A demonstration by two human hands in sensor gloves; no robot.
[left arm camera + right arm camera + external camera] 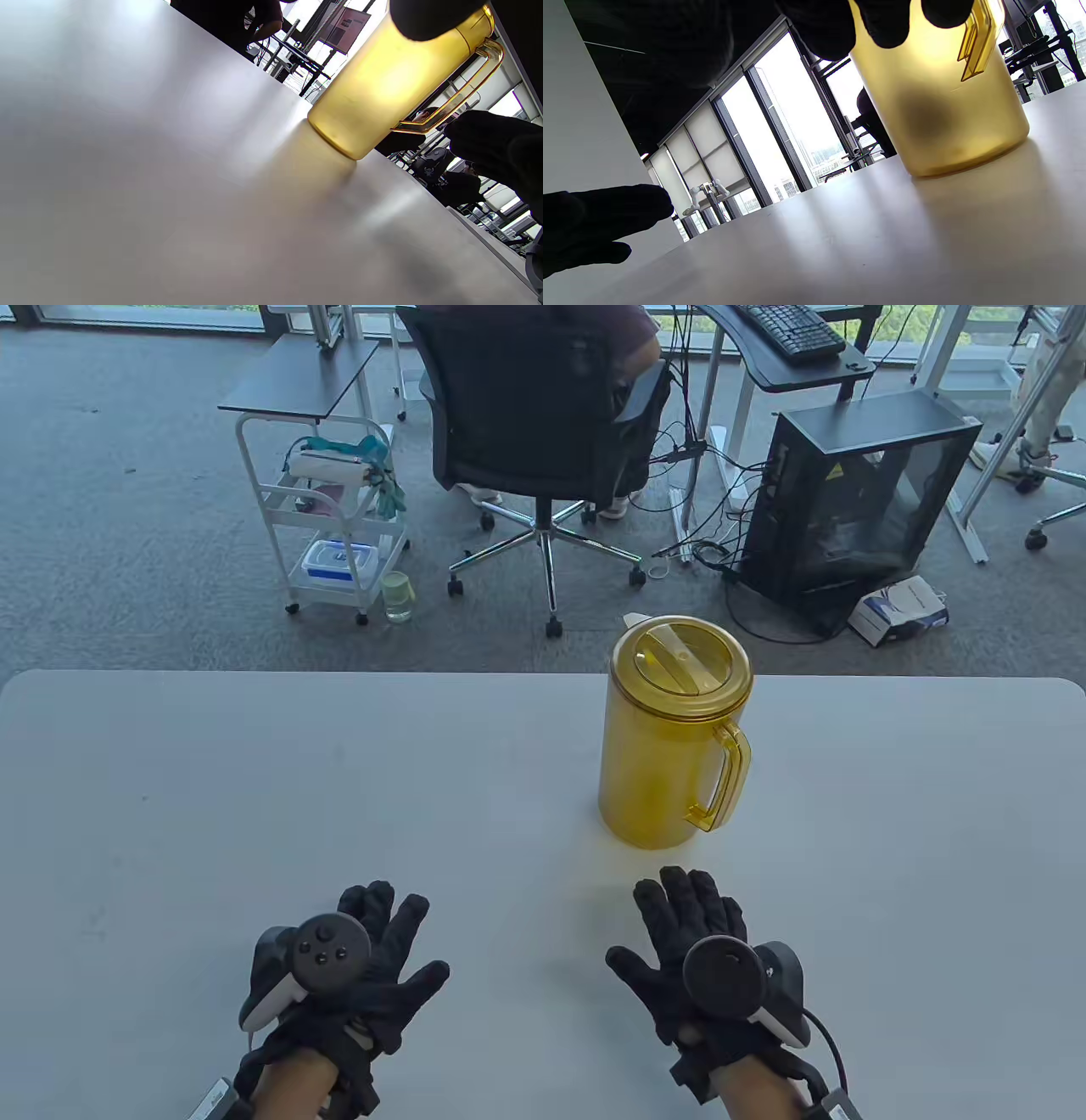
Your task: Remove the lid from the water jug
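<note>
A translucent yellow water jug [662, 755] stands upright on the white table [254, 780], right of centre, its handle [725, 780] pointing right. A round yellow lid [681, 657] sits closed on top of it. My left hand [382, 933] lies flat near the front edge, fingers spread, holding nothing. My right hand [691, 912] lies flat too, fingertips a short way in front of the jug's base without touching it. The jug [390, 84] fills the upper right of the left wrist view. In the right wrist view the jug [946, 106] rises just beyond my fingertips [886, 25].
Beyond the table's far edge are a black office chair [534, 415] with a person seated, a white trolley [339, 526], a black computer case [857, 509] and cables on the carpet.
</note>
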